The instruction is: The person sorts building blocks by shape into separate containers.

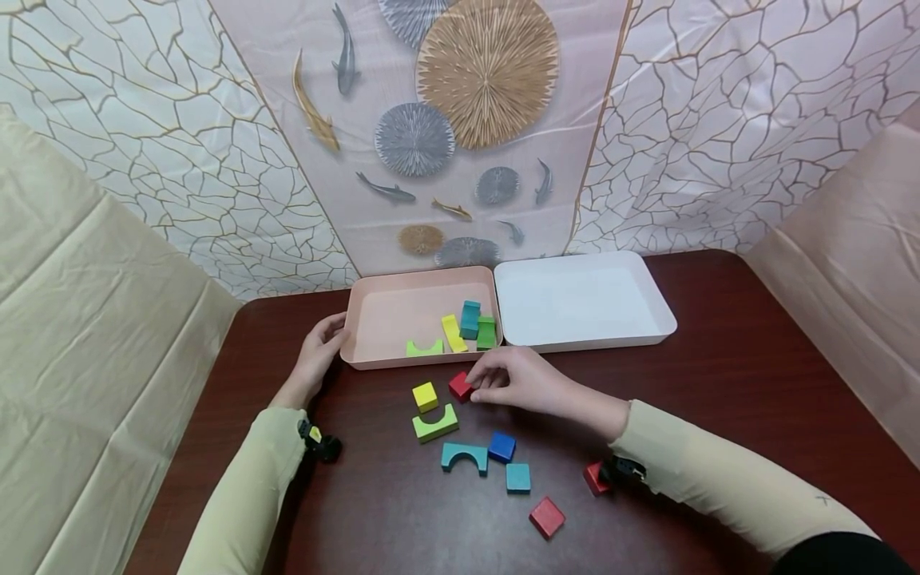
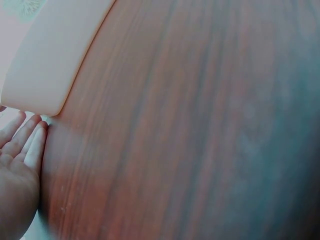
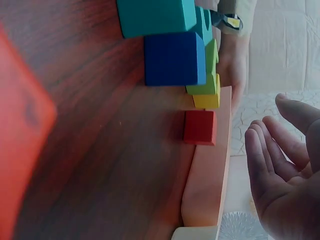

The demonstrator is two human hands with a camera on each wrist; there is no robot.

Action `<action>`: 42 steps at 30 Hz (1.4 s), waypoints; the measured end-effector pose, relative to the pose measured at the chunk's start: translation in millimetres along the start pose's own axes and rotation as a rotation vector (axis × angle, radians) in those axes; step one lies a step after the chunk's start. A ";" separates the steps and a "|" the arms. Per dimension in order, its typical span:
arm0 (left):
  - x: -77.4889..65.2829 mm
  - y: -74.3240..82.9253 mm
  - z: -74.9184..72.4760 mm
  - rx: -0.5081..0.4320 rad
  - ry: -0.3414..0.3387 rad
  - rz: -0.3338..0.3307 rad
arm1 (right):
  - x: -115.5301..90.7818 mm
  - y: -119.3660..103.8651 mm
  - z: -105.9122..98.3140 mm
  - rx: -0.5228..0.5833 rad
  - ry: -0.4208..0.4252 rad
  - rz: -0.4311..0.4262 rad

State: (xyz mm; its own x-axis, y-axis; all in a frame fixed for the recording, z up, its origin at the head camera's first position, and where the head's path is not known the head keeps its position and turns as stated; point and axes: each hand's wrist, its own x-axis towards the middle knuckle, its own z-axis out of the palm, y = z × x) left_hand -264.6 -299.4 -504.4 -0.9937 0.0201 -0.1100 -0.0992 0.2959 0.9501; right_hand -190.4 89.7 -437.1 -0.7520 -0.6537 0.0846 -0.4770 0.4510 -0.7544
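Observation:
My left hand [image 1: 315,358] touches the left end of the pink tray [image 1: 381,315]; in the left wrist view its fingers [image 2: 36,150] are straight against the tray's end. Just in front of the tray, my right hand [image 1: 530,385] hovers beside a red cube [image 1: 460,386]. A gap parts thumb and fingers in the right wrist view, and the red cube [image 3: 199,127] sits apart from them. To its left stand a yellow cube [image 1: 425,397] and a lime arch block [image 1: 435,424]. Inside the tray lie a yellow block [image 1: 454,334], a teal block [image 1: 470,319], a green block [image 1: 485,333] and a lime arch block [image 1: 424,348].
A white tray [image 1: 582,299] adjoins the pink one on the right. Nearer me lie a teal arch block [image 1: 464,455], a blue block [image 1: 501,447], a teal block [image 1: 517,478] and a red block [image 1: 547,517]. Another red block [image 1: 595,478] is partly hidden by my right wrist camera.

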 end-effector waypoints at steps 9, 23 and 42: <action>-1.8 2.5 0.1 0.005 -0.004 -0.017 | -1.2 -6.0 9.3 -0.020 -0.072 -0.029; 0.4 -0.7 1.0 0.015 0.001 0.000 | -6.4 -5.8 21.5 -0.008 -0.150 -0.104; -0.7 0.6 0.5 -0.027 -0.008 0.003 | -3.7 -6.6 25.1 -0.062 -0.290 -0.149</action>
State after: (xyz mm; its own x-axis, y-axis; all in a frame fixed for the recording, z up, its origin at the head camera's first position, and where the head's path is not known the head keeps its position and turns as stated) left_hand -263.9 -298.8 -503.9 -0.9935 0.0289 -0.1099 -0.0981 0.2702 0.9578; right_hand -173.0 73.9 -448.8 -0.5153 -0.8570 -0.0046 -0.6052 0.3677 -0.7060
